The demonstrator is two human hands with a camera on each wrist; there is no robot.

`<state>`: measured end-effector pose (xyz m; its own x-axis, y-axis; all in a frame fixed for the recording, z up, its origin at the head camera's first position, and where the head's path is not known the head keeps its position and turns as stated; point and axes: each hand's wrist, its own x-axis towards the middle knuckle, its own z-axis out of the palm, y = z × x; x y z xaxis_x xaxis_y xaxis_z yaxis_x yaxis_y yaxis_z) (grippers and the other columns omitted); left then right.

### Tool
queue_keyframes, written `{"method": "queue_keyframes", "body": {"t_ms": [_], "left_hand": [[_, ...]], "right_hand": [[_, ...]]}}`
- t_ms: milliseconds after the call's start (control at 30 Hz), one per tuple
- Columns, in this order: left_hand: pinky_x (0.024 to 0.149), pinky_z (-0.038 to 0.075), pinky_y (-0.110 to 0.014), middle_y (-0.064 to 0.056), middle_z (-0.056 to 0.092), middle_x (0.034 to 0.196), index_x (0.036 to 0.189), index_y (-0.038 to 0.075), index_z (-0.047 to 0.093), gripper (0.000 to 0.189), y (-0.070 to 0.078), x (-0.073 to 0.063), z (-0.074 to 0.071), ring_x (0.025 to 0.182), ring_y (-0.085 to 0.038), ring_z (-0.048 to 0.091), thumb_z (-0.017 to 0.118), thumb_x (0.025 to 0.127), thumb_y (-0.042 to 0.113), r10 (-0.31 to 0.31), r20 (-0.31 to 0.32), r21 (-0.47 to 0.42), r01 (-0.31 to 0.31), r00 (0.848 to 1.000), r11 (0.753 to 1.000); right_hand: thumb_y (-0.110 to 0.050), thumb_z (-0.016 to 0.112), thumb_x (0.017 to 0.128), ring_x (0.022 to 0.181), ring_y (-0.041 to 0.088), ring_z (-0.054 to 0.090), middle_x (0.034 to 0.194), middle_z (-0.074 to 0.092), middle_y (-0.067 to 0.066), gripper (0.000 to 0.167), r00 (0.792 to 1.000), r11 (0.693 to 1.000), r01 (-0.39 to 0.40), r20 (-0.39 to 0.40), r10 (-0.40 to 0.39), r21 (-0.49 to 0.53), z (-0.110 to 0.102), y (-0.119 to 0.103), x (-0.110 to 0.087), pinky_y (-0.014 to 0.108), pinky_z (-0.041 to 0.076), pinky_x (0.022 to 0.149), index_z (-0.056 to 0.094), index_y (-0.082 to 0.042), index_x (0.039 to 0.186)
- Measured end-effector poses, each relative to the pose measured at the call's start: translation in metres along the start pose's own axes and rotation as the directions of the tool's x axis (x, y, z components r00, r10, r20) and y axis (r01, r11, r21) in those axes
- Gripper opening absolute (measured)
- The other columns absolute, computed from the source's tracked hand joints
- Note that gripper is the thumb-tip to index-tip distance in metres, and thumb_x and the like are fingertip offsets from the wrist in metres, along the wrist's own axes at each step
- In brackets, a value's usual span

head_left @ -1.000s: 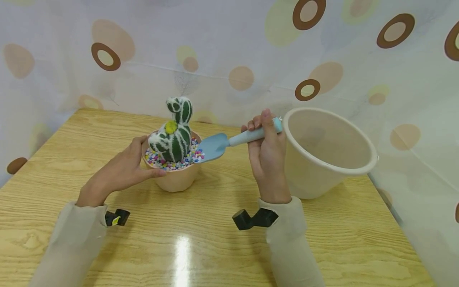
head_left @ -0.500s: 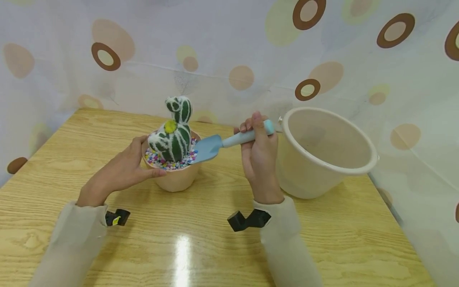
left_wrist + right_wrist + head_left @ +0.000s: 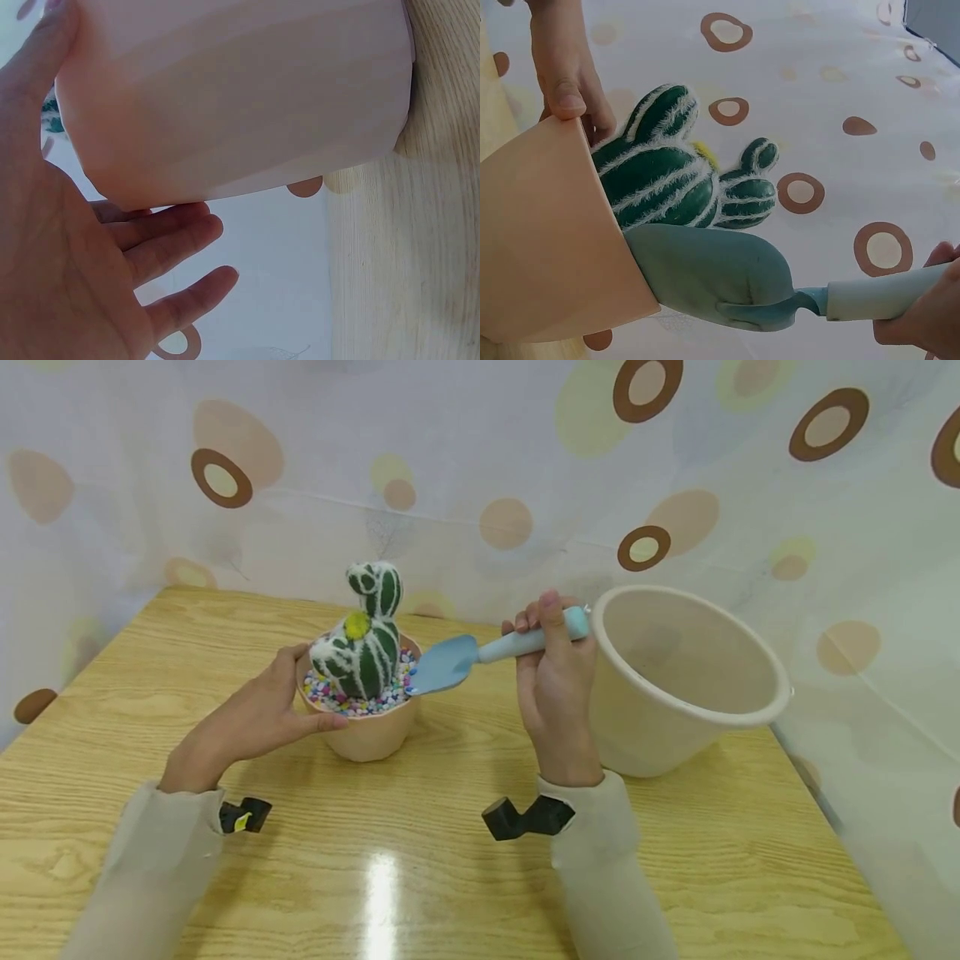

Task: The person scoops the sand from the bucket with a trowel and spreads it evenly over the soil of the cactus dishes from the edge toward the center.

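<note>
A peach flower pot [image 3: 371, 739] holds a green artificial cactus [image 3: 378, 656] with white fuzz and a yellow flower. Colourful pebbles [image 3: 318, 693] surround its base. My left hand [image 3: 251, 718] grips the pot's left side, thumb at the front rim and fingers behind; the left wrist view shows them around the pot's wall [image 3: 247, 105]. My right hand [image 3: 557, 693] holds a light blue trowel [image 3: 447, 662] by its handle. The trowel's blade [image 3: 712, 270] leans at the pot's right rim, its tip by the pebbles. The rim hides the tip in the right wrist view.
A large cream bucket [image 3: 652, 739] stands right of my right hand, close to the trowel's handle end. The wooden table [image 3: 420, 852] ends at a patterned cloth backdrop [image 3: 465, 460] behind and to the right.
My right hand moved the trowel left and deeper against the pebbles, then drew it back right and slightly up. My left hand and the pot stayed where they were.
</note>
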<state>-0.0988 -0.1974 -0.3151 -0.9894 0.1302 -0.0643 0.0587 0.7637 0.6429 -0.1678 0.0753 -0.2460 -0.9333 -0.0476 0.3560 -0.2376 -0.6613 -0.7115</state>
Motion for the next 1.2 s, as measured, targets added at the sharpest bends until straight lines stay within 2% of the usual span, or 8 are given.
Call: {"method": "queue_keyframes", "body": {"t_ms": [100,167,300,367,567,800,933,1200], "left_hand": [[0.104,0.029,-0.063,-0.031,0.015,0.153,0.15,-0.001,-0.002,0.11,0.0,0.0,0.0,0.136,-0.051,0.024,0.066,0.084,0.054,-0.002,0.0,-0.008,0.002,1.0,1.0],[0.104,0.029,-0.063,-0.031,0.015,0.152,0.15,-0.001,-0.001,0.11,0.0,0.0,0.001,0.136,-0.051,0.024,0.066,0.084,0.054,-0.002,0.001,-0.009,0.002,1.0,1.0],[0.104,0.029,-0.063,-0.031,0.014,0.153,0.15,-0.002,-0.002,0.11,0.0,0.001,0.0,0.136,-0.051,0.024,0.066,0.084,0.054,-0.004,0.003,-0.007,0.004,1.0,1.0],[0.104,0.029,-0.063,-0.031,0.014,0.153,0.15,-0.002,-0.002,0.11,0.001,0.001,0.001,0.136,-0.051,0.024,0.066,0.084,0.054,-0.002,0.002,-0.009,0.002,1.0,1.0],[0.104,0.028,-0.063,-0.03,0.013,0.153,0.15,-0.002,-0.003,0.11,0.0,0.001,0.001,0.136,-0.051,0.023,0.066,0.084,0.053,-0.001,0.003,-0.012,0.001,1.0,1.0],[0.104,0.029,-0.063,-0.031,0.014,0.153,0.15,-0.002,-0.002,0.11,-0.001,0.001,0.001,0.136,-0.051,0.024,0.066,0.084,0.053,-0.004,0.003,-0.02,0.004,1.0,1.0],[0.104,0.029,-0.063,-0.031,0.016,0.152,0.15,-0.002,-0.002,0.11,-0.001,0.001,0.001,0.136,-0.051,0.024,0.067,0.084,0.053,-0.005,0.001,-0.02,0.005,1.0,1.0],[0.104,0.028,-0.063,-0.031,0.012,0.153,0.15,-0.002,-0.003,0.109,-0.001,0.001,0.001,0.137,-0.051,0.023,0.066,0.085,0.053,-0.005,0.013,-0.031,0.006,1.0,1.0]], "right_hand": [[-0.033,0.075,0.077,0.07,0.013,0.048,0.07,0.048,-0.001,0.034,1.0,1.0,0.007,0.007,-0.007,-0.004,0.001,0.003,-0.001,0.027,0.046,0.075,0.049,-0.011,0.073],[-0.028,0.072,0.083,0.07,0.013,0.048,0.07,0.048,-0.001,0.03,1.0,1.0,0.021,0.003,-0.021,-0.016,0.002,0.005,-0.001,0.026,0.046,0.076,0.049,-0.011,0.073],[-0.006,0.051,0.097,0.07,0.013,0.047,0.071,0.048,0.0,0.024,0.998,0.997,0.068,-0.01,-0.068,-0.041,0.004,0.01,-0.003,0.027,0.046,0.077,0.049,-0.01,0.074],[0.001,0.045,0.097,0.07,0.013,0.047,0.072,0.048,0.0,0.027,0.996,0.994,0.091,-0.012,-0.092,-0.058,0.005,0.013,-0.004,0.028,0.046,0.077,0.049,-0.011,0.074],[0.009,0.045,0.092,0.069,0.014,0.049,0.07,0.051,-0.001,0.028,0.989,0.986,0.151,0.021,-0.15,-0.074,0.008,0.021,-0.006,0.029,0.047,0.078,0.05,-0.011,0.072],[0.007,0.043,0.094,0.069,0.013,0.048,0.07,0.05,0.0,0.027,0.993,0.989,0.115,0.034,-0.112,-0.096,0.007,0.01,-0.004,0.027,0.048,0.076,0.048,-0.01,0.073],[0.007,0.042,0.095,0.068,0.013,0.048,0.07,0.049,0.0,0.028,0.995,0.993,0.096,0.028,-0.094,-0.073,0.005,0.002,-0.002,0.026,0.047,0.074,0.049,-0.01,0.073],[0.008,0.043,0.094,0.068,0.013,0.047,0.071,0.05,0.0,0.027,0.996,0.994,0.083,0.036,-0.081,-0.072,0.006,0.008,-0.005,0.025,0.045,0.073,0.049,-0.009,0.074]]}}
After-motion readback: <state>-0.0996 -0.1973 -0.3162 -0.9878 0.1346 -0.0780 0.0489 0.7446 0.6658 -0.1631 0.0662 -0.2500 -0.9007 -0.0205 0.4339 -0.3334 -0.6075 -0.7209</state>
